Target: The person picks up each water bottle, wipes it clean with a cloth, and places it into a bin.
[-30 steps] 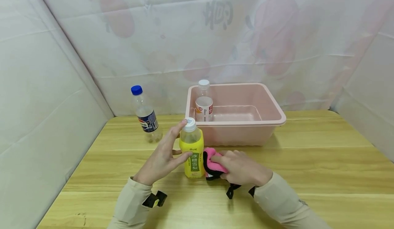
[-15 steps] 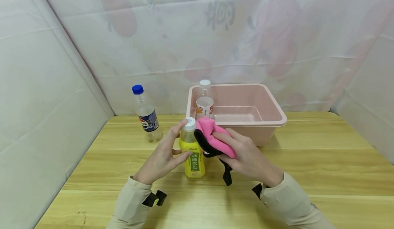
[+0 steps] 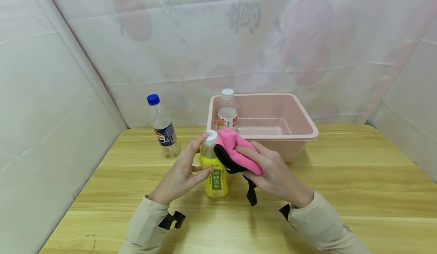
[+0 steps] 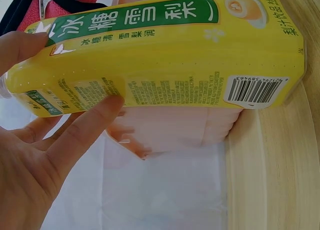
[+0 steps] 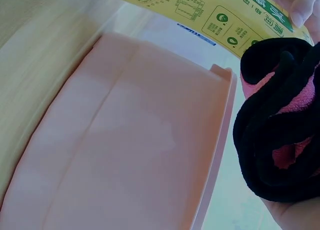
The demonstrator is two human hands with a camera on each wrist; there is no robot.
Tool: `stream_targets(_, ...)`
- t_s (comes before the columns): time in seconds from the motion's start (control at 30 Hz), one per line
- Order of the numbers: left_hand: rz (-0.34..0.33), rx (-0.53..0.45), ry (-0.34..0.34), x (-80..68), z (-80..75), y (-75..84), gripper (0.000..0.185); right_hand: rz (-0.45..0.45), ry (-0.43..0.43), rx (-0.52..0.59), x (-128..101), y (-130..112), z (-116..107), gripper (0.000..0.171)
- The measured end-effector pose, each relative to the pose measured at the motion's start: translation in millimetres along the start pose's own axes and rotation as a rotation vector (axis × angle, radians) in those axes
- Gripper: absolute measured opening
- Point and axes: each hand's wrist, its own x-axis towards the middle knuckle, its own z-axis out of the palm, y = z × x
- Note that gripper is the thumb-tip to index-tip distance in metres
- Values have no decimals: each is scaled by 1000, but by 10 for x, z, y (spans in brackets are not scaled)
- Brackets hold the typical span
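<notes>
A yellow-labelled drink bottle (image 3: 216,183) with a white cap stands upright on the table. My left hand (image 3: 179,178) steadies it from the left, a fingertip at the cap and the thumb on the label; the left wrist view shows more fingers behind the bottle (image 4: 165,64). A pink cloth (image 3: 233,147) with black edging is bunched in my right hand (image 3: 276,172). It lies against the bottle's upper right side, just under the cap. In the right wrist view, folds of the cloth (image 5: 295,99) hide most of that hand.
Behind the hands stands a pink plastic basin (image 3: 266,136), holding a white-capped clear bottle (image 3: 227,115) at its left end. A blue-capped cola bottle (image 3: 165,134) leans slightly at the left. White fabric walls (image 3: 191,49) enclose the wooden table (image 3: 362,193).
My right hand has raised the cloth from the bottle's lower right side to its shoulder near the cap. For the last half second it has barely moved. The left hand has stayed in place.
</notes>
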Motion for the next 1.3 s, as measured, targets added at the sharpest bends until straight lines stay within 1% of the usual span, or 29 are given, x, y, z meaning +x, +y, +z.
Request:
stream_targets(0.1,-6,0,-1,-1,1,3,86,6,-3,10,0,2,3,56)
stream_targets(0.2,-12,-2,0,-6,-2,4,85,28,-23,32,1,1,15,57)
stream_targets(0.3,-12,-4,2,-10,-2,-1,85,65,-62,53,-4,4,30,57)
stream_targets(0.37,-9,-4,4,-14,-1,-8,85,107,-109,63,-17,14,42,54)
stream_targets(0.43,-6,-7,8,-20,1,-16,85,157,-182,73,-38,28,65,51)
stream_targets(0.5,-6,-7,13,-30,1,-20,86,218,-288,65,-70,45,101,47)
stream_targets(0.67,-3,-1,16,-48,7,-18,86,349,-625,-45,-167,67,209,46)
stream_targets(0.7,-2,1,16,-49,8,-17,86,361,-671,-67,-180,68,225,46)
stream_targets(0.77,-1,13,17,-46,10,-15,86,375,-725,-79,-193,72,249,44)
stream_targets(0.83,0,22,17,-40,10,-12,86,386,-736,-78,-199,77,254,43)
stream_targets(0.97,8,36,14,-24,12,-5,86,364,-716,-55,-196,100,242,39)
stream_targets(1.07,14,40,15,-10,14,-4,86,332,-706,-63,-192,115,225,37)
stream_targets(1.2,10,44,15,6,20,-2,87,286,-657,-94,-177,120,177,37)
stream_targets(1.3,8,41,13,12,23,5,87,263,-585,-125,-147,90,107,39)
